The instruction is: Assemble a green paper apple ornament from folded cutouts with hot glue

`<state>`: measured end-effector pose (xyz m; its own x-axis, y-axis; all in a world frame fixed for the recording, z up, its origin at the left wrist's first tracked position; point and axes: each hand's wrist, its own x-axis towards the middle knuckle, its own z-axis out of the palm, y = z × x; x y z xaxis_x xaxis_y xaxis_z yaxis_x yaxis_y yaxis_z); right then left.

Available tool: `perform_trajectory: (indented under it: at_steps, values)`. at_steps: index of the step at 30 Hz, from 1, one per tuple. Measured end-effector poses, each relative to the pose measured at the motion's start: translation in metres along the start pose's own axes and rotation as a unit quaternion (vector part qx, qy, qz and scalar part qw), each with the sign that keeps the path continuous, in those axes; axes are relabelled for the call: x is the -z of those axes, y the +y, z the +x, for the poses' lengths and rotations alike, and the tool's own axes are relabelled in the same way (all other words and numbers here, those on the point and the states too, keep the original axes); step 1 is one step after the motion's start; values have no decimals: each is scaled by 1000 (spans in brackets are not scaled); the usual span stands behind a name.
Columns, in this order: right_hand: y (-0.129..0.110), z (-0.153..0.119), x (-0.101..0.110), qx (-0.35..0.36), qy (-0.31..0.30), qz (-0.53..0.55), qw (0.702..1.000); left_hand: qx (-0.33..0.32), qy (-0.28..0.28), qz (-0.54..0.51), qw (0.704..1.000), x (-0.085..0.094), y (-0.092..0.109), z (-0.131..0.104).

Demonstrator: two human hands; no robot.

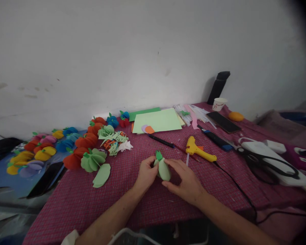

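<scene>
The left hand (148,173) is pinching the pumpkin (164,170) from the left, apparently steadying it upright; the right hand (186,180) is cupping its right side, fingers wide.

Toward six o'clock the left hand (148,172) hides part of the pale green paper shape (164,171), and the bottom edge cuts off a white cord (126,230). Near three o'clock, I can't read the tiny print (216,106) on the paper cup (220,104). At nine, a black bundle (5,149) leaves my feed, too blurred to name.
</scene>
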<state>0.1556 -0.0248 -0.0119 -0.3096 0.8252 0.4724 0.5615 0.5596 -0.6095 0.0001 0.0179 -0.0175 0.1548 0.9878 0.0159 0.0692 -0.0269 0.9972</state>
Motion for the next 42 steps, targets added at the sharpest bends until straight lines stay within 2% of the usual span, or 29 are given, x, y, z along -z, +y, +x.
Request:
perform_trajectory:
  at_steps: [14, 42]
  values:
    - [1, -1, -1, 6, 6, -4, 1000, -11, 6, 15, 1000, 0, 0, 1]
    - [-1, 0, 6, 34, 19, 58, 998, -30, 2, 0, 1000, 4, 4, 2]
